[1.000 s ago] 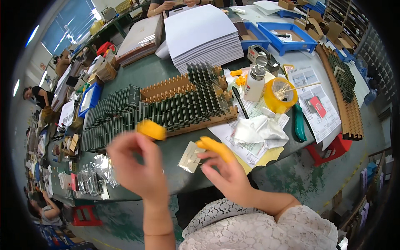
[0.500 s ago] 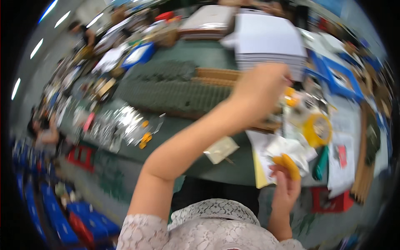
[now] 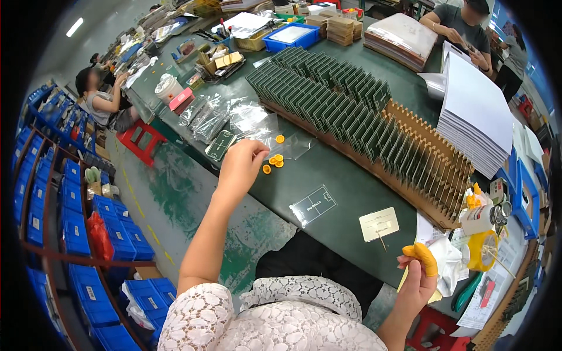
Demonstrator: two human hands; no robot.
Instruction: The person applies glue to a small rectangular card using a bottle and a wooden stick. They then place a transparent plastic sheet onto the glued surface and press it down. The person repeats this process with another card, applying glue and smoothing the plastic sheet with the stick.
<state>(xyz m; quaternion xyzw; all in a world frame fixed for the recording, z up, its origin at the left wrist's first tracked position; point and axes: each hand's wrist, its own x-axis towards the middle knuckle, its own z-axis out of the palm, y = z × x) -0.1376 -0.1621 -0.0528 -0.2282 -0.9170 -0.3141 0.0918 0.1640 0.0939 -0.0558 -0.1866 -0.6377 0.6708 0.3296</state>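
Note:
My left hand [image 3: 240, 165] is over the left part of the table, thumb and fingertips pinched together. Whatever they hold, if anything, does not show. Right beside the fingertips lie several small orange-yellow rolled finger cots [image 3: 276, 159]. A dark green card [image 3: 220, 145] lies just behind this hand. My right hand [image 3: 419, 278] is raised at the table's front edge, fingers curled toward the thumb, with a yellow finger cot [image 3: 427, 260] over a finger. Between the hands lie a dark green printed card [image 3: 314, 206] and a cream card [image 3: 379, 224] with a thin stick.
A long brown slotted rack [image 3: 424, 131] holds rows of upright dark green cards. Clear plastic bags [image 3: 208, 117] lie at left. White sheets [image 3: 477, 111] are stacked at right, near a white bottle [image 3: 477, 219] and a yellow tape roll [image 3: 483, 250]. A co-worker sits across the table.
My left arm has swung from the right, near the paper stack, across to the finger cots at left. My right hand stays raised by the front edge. The view has turned left.

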